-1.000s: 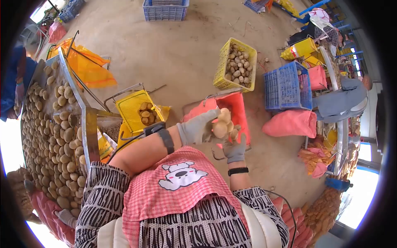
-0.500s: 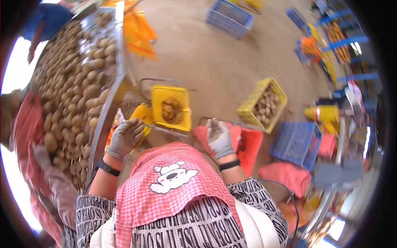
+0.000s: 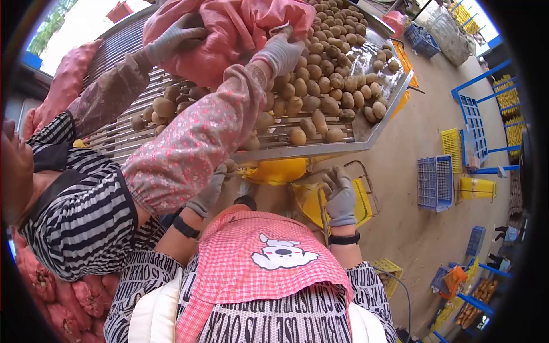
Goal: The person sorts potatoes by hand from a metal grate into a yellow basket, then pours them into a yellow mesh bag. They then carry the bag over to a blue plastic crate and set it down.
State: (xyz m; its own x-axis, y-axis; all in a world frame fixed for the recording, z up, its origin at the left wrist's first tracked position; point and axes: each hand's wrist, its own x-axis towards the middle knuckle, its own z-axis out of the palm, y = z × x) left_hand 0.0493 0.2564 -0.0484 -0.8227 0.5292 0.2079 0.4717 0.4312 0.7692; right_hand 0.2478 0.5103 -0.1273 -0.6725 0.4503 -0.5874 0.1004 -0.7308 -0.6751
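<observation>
My left hand [image 3: 210, 193], in a grey glove, is just below the sorting table's near edge, beside a co-worker's flowered sleeve [image 3: 189, 146] that partly covers it. Its visible fingers are stretched out, and I see nothing held. My right hand [image 3: 341, 197], also gloved, is raised over a yellow basket [image 3: 361, 201] with loosely bent fingers apart and nothing in them. Brown potatoes [image 3: 313, 88] lie on the slatted metal table [image 3: 343, 147]. Above them, a co-worker's two gloved hands grip a pink mesh sack [image 3: 229, 34].
The co-worker in a striped top [image 3: 74, 206] leans in close on my left. Filled pink sacks [image 3: 74, 300] are at the lower left. A blue crate [image 3: 434, 184] stands on the floor to the right, near blue racks [image 3: 473, 128]. A cable runs at the lower right.
The view has swung left toward the table, and the co-worker with the pink sack is now close in front. My left hand is now partly covered by the sleeve; my right fingers are more bent.
</observation>
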